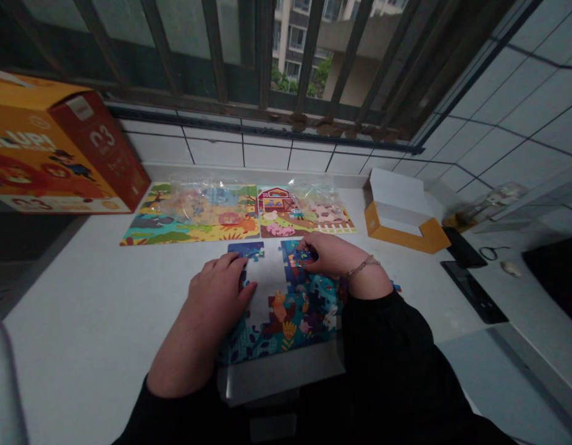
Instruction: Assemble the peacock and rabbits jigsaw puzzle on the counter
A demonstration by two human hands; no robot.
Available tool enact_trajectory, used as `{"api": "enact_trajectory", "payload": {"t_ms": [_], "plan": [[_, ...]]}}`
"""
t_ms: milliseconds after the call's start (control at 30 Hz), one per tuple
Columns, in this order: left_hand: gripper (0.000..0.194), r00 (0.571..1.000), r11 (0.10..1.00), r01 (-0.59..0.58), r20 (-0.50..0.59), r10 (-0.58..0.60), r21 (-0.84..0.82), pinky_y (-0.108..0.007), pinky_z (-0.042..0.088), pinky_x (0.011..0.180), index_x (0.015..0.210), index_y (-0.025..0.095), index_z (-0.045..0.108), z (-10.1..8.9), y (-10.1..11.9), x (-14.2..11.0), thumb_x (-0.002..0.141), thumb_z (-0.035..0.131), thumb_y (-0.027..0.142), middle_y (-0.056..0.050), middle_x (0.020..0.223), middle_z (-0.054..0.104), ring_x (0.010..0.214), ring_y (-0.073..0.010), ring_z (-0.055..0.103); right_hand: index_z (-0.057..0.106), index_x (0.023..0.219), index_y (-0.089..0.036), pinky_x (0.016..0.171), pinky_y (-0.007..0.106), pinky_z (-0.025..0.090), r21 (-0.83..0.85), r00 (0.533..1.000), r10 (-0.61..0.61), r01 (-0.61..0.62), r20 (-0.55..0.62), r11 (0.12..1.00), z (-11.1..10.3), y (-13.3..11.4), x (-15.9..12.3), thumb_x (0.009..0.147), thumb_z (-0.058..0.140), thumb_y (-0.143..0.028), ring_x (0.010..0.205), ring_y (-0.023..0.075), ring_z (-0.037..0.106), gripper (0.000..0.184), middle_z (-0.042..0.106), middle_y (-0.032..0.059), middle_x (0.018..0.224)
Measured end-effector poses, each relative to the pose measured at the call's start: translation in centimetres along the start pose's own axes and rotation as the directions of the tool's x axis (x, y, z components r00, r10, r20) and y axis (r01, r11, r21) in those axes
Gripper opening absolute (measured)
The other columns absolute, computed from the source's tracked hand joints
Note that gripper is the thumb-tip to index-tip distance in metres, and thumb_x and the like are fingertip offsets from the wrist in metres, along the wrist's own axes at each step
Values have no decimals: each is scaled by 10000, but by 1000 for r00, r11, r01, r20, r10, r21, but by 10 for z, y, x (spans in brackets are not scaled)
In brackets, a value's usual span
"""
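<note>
A partly assembled blue jigsaw puzzle (pixel 290 315) lies on the white counter (pixel 82 309) right in front of me. My left hand (pixel 218 290) rests flat on the puzzle's left edge, fingers stretched toward a joined blue section (pixel 246 250) at the top left. My right hand (pixel 327 254) is curled at the puzzle's top right, its fingertips pinching a small blue puzzle piece (pixel 301 258) against the assembled part. A bracelet circles the right wrist. A bare white gap shows in the puzzle's middle.
Two finished puzzle boards with clear bags on top lie behind: a savanna scene (pixel 193 216) and a farm scene (pixel 304 216). An orange-red box (pixel 58 154) stands at the left, an open yellow box (pixel 399 213) at the right. Dark flat objects (pixel 471 284) lie at the right.
</note>
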State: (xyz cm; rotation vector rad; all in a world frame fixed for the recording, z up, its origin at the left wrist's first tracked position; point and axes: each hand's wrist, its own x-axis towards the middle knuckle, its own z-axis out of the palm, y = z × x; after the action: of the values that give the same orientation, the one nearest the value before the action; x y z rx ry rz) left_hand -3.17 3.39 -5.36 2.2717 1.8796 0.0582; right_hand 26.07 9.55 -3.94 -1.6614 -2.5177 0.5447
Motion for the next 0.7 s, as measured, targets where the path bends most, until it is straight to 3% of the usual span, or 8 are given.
{"api": "enact_trajectory", "payload": {"t_ms": [233, 367, 467, 600, 700], "plan": [[566, 1000, 1000, -7, 2, 7, -8, -573, 519, 1188, 1536, 214, 658, -1, 0, 0, 1009, 639, 419, -157, 1679, 579, 1466, -418, 588, 762, 1216, -230, 891, 335, 509, 102, 990, -100, 110, -102, 989, -1, -9, 3, 792, 962, -239, 1051, 240, 691, 469, 770, 69, 1209], [553, 1000, 1000, -4, 12, 4, -8, -569, 523, 1186, 1518, 223, 666, -2, -1, 0, 1001, 659, 418, -152, 1679, 580, 1466, -414, 591, 765, 1196, -220, 884, 319, 506, 123, 981, -193, 196, -37, 973, -1, -21, 8, 761, 993, -200, 1040, 222, 685, 491, 765, 55, 1172], [555, 1000, 1000, 1, 24, -1, -6, -571, 520, 1196, 1523, 211, 664, -3, -1, 1, 1006, 659, 411, -155, 1686, 572, 1475, -416, 584, 771, 1142, -218, 885, 327, 507, 89, 980, -198, 196, 11, 976, -1, -27, 4, 737, 1012, -180, 1036, 231, 692, 473, 771, 47, 1133], [550, 1000, 1000, -5, 29, 5, 4, -564, 522, 1200, 1519, 196, 671, -5, 0, 1, 1006, 657, 395, -157, 1677, 581, 1459, -417, 600, 762, 1179, -241, 966, 371, 516, 50, 980, -198, 197, 8, 979, -5, -29, -29, 782, 999, -208, 1126, 262, 692, 464, 773, 49, 1193], [562, 999, 1000, -11, 33, 10, 14, -564, 526, 1198, 1522, 179, 670, -7, 0, 1, 1009, 647, 406, -161, 1672, 584, 1458, -419, 602, 759, 1191, -238, 963, 392, 528, 22, 993, -115, 116, -33, 993, -5, -20, -68, 790, 989, -190, 1146, 285, 690, 465, 767, 68, 1192]]}}
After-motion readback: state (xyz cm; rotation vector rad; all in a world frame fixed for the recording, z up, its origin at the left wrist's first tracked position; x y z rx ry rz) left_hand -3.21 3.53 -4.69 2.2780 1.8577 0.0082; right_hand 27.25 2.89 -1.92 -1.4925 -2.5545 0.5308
